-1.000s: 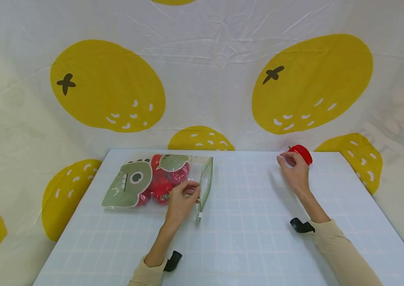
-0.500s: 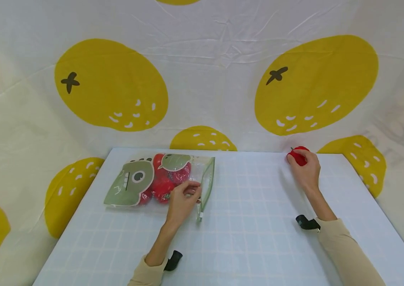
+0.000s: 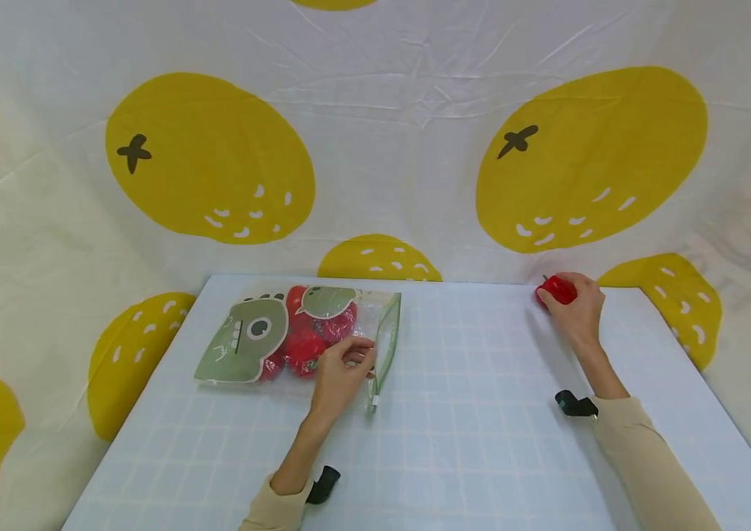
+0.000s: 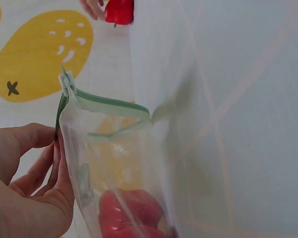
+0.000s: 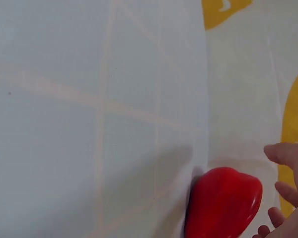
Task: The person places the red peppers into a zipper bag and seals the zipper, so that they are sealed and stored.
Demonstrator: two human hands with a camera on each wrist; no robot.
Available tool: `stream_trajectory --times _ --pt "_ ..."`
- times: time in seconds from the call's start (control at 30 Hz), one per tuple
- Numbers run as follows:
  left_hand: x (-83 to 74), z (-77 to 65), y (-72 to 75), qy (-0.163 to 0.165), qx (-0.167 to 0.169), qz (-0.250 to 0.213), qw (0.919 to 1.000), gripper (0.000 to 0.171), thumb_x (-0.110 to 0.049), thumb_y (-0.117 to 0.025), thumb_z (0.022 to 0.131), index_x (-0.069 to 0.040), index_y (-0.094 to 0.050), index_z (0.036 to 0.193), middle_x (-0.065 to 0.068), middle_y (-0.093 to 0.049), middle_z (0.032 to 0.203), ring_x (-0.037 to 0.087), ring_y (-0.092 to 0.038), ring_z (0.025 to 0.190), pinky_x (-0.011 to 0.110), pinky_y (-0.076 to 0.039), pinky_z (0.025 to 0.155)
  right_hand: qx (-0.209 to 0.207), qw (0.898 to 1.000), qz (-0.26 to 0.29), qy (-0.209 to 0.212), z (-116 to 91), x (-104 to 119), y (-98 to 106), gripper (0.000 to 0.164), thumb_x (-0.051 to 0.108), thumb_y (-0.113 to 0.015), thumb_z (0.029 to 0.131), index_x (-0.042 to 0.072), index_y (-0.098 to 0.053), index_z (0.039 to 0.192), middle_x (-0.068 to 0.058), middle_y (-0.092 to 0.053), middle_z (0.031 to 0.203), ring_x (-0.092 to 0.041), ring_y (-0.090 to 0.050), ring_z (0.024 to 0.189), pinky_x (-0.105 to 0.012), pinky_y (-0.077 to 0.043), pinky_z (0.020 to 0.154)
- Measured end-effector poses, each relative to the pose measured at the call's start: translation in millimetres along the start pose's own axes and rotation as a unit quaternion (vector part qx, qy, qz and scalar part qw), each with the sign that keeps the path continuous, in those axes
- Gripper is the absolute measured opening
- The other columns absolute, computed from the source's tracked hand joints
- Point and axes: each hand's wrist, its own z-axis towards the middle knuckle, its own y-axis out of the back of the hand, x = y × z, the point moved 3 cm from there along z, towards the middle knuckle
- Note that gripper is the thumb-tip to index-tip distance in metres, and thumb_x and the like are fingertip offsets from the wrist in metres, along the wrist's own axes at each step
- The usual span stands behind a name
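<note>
My left hand pinches the open rim of a clear zip bag printed with a green dinosaur. The bag lies on the table with several red toy vegetables inside, among them a bell pepper. Its green zip edge gapes apart, with a slider at one end. At the far right of the table sits another red bell pepper, stem pointing away. Just over this pepper is my right hand, thumb and fingers spread about it. In the right wrist view, fingers appear apart from the pepper.
The white gridded table ends at the back against a hanging cloth with yellow fruit prints. Black wrist cameras sit at the left wrist and the right wrist.
My right hand has moved rightward to the bell pepper and now has its fingers spread over it. The left hand keeps its pinch on the bag, which stays in place.
</note>
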Motion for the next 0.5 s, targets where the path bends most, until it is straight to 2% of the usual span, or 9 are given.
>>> stream_trajectory --times 0.17,0.5 --pt "0.8 0.1 0.0 0.001 0.001 -0.003 1.0000 0.012 -0.004 -0.074 0.094 0.000 -0.074 0.105 0.012 -0.075 0.092 0.022 -0.073 0.076 0.026 -0.062 0.064 0.016 1.000 -0.010 -0.006 4 -3 -1 0.061 0.023 -0.071 0.097 0.006 -0.046 0.150 -0.020 -0.029 0.160 -0.036 -0.020 0.151 -0.065 -0.044 0.108" --pt "0.3 0.1 0.6 0.004 0.002 -0.008 1.0000 0.013 -0.005 -0.073 0.095 0.000 -0.074 0.106 0.014 -0.075 0.094 0.023 -0.072 0.077 0.026 -0.062 0.064 0.043 0.999 -0.025 0.006 13 -10 -3 0.063 0.018 -0.069 0.098 0.004 -0.041 0.153 -0.025 -0.025 0.159 -0.041 -0.017 0.150 -0.069 -0.043 0.106"
